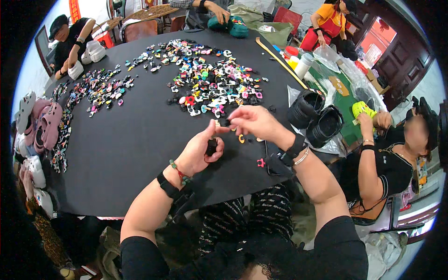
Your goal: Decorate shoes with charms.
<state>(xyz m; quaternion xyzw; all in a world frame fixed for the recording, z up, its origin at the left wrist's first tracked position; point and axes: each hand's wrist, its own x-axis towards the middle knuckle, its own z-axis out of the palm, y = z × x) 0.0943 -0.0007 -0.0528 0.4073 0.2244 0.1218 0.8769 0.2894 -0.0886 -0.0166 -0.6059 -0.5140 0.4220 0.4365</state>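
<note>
Both my hands meet over the dark tabletop, just on the near side of a large heap of small colourful shoe charms. My left hand has its fingers curled round a small black object, with thumb and forefinger reaching toward the other hand. My right hand is closed in a pinch, and a small dark piece shows at its fingertips, too small to name. Below the right hand lie an orange ring-like charm and a pink charm.
More charms spread at the left. Pink clogs line the left edge. Black shoes stand at right on clear plastic. A co-worker at right handles a yellow-green clog; others sit around the table. A yellow stick lies at far right.
</note>
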